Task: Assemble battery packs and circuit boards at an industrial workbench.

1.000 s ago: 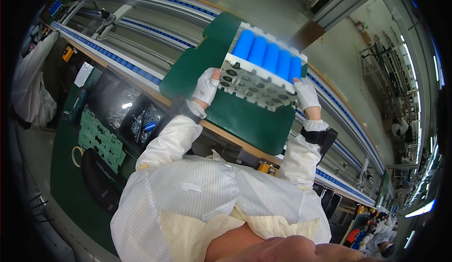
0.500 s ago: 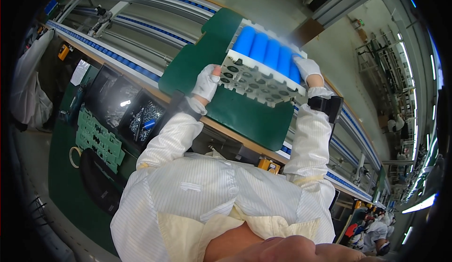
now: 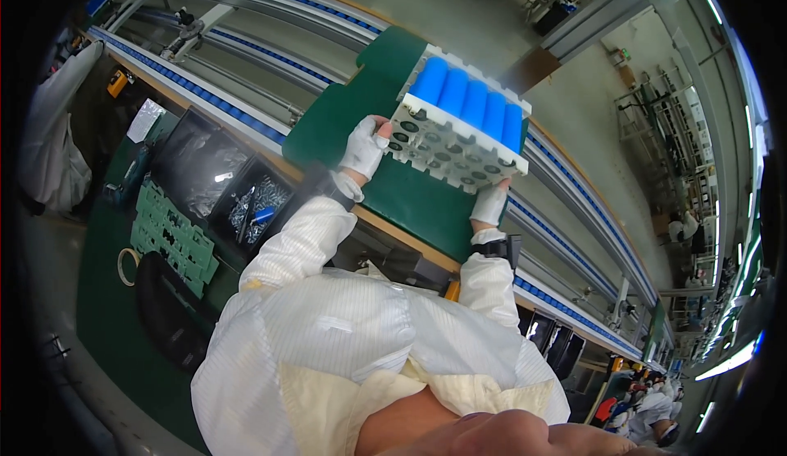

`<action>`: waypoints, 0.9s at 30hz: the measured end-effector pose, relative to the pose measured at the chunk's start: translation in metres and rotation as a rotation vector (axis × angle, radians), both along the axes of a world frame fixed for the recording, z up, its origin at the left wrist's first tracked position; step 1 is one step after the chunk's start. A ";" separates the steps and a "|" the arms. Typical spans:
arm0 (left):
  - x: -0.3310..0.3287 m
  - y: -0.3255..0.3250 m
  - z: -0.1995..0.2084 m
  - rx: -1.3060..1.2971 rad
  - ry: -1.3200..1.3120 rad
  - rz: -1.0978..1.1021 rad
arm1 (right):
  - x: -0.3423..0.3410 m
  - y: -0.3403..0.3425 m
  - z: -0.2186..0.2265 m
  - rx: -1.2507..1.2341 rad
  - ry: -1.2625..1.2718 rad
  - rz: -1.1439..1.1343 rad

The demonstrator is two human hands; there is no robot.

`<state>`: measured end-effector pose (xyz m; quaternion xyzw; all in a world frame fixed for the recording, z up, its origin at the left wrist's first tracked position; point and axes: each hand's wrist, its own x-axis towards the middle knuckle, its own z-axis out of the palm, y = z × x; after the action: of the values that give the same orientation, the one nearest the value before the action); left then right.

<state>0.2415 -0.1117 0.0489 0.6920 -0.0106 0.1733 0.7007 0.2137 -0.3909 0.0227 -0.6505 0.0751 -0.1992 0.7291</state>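
Head view: on a green board [image 3: 324, 124] laid across a roller conveyor [image 3: 193, 87], just ahead of the wearer, a block [image 3: 457, 118] of blue cylinders [image 3: 476, 99], with a row of five showing between white plastic holders, and the nearer holder [image 3: 459, 154] full of round holes. At the block's left edge, the left hand [image 3: 363, 148], in a white glove with bare thumb tip, fingers bent and thumb against the holder's corner; tips partly hidden, so impossible to tell a firm grasp from a touch. Under the near right corner, the right hand [image 3: 489, 203], also gloved, fingertips reaching up to the holder's lower edge; impossible to tell clenched from loose. On the right wrist, a black band [image 3: 497, 248]. To the left, black bins [image 3: 175, 148], one with small metal parts [image 3: 266, 193] and a blue piece [image 3: 262, 215]. Beside them on a green table [image 3: 115, 349], a green cut-out plate [image 3: 170, 236], a tape ring [image 3: 121, 269] and a dark curved object [image 3: 168, 312].
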 end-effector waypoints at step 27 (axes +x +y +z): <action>-0.011 -0.022 0.103 0.725 0.046 0.041 | -0.044 -0.006 0.129 -0.637 0.252 -0.229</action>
<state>0.2308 -0.1339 0.1517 0.8992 -0.0417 0.1566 0.4065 0.1697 -0.3965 0.1519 -0.8519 0.1710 -0.2111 0.4478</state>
